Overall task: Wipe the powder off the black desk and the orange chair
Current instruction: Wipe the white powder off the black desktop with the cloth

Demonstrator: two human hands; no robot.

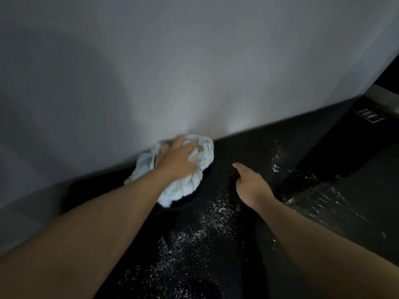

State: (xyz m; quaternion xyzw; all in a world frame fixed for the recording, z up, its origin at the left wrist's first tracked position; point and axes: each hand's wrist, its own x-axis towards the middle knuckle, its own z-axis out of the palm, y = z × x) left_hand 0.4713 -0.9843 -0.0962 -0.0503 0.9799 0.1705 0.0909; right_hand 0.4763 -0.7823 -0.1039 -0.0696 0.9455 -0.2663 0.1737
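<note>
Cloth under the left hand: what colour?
Pale blue: the crumpled cloth, gripped by the left hand. Head view shows it.

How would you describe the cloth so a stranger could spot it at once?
Find the pale wall behind the black desk. Where they meet, the left hand grips a crumpled cloth. It is the only soft, pale blue bundle there; the white powder lies in loose specks.

Wall (194, 61) closes off the desk's (237, 147) back edge; cloth (204, 157) under the left hand (179, 157) sits tight against it. Right hand (252, 186) takes mid-desk. Passable gap between them; back edge right of the cloth open, powder-dusted (218, 210).
</note>
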